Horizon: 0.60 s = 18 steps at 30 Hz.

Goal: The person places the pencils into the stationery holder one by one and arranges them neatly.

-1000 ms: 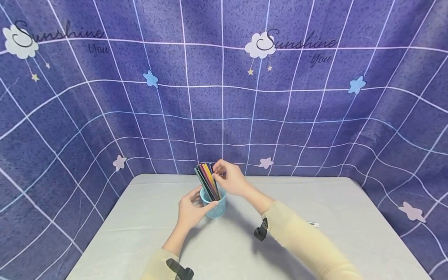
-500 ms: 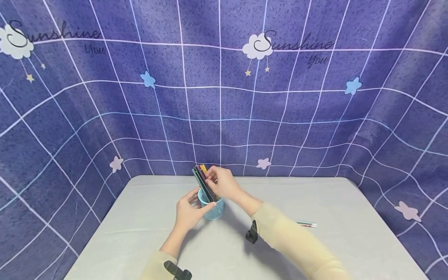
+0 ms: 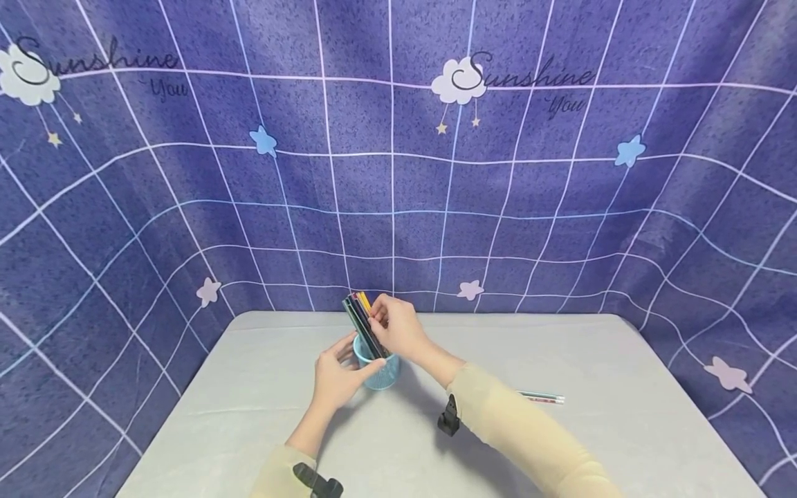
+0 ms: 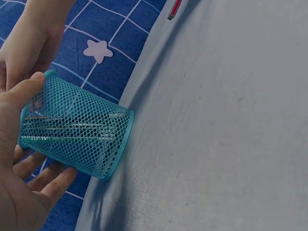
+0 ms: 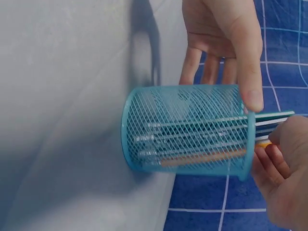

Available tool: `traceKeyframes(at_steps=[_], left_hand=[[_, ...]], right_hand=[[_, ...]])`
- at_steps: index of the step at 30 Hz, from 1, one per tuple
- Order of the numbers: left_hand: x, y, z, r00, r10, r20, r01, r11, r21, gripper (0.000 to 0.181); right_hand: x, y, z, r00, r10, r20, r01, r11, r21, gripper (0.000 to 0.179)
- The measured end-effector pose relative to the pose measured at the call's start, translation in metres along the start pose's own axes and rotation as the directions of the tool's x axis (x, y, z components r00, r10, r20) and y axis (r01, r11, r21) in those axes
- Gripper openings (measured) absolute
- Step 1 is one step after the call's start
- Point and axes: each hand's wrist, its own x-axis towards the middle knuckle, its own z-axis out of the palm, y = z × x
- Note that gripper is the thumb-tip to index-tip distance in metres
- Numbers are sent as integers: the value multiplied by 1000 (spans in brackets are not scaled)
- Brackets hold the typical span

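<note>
A light-blue mesh pencil cup [image 3: 384, 377] stands on the table, holding several pencils [image 3: 355, 319] that lean left out of its mouth. My left hand [image 3: 337, 379] holds the cup from the left; its thumb lies at the rim and its fingers spread along the far side. Above the mouth, my right hand [image 3: 400, 326] pinches at the pencils' upper part, thumb against fingers. In the right wrist view a yellow pencil [image 5: 263, 144] shows between the fingers of that hand. Through the mesh [image 5: 187, 103] the pencils' lower ends are visible near the cup's bottom.
Two or so pencils [image 3: 548, 398] lie on the white-covered table [image 3: 249, 387] to the right, partly behind my right sleeve [image 3: 504, 422]. A purple grid-patterned curtain [image 3: 423, 228] closes off the back and both sides.
My right hand has come down and left from beside the pencils' tops to pinch at them. With the sleeve shifted left, more of the pencils on the table shows. The left hand keeps its hold.
</note>
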Motion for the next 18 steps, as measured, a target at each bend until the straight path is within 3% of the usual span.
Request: traceKeyframes(at_steps=[8, 14, 18], left_hand=[[0, 2, 0, 999, -35, -5, 35, 999, -23, 84], [-1, 2, -1, 998, -57, -12, 57, 998, -14, 83], [0, 3, 0, 999, -52, -10, 52, 999, -12, 84]], right_hand=[[-4, 17, -40, 996, -21, -84, 19, 999, -26, 8], [-6, 21, -81, 999, 28, -28, -30, 999, -40, 6], [-8, 26, -105, 1000, 17, -7, -18, 997, -78, 5]])
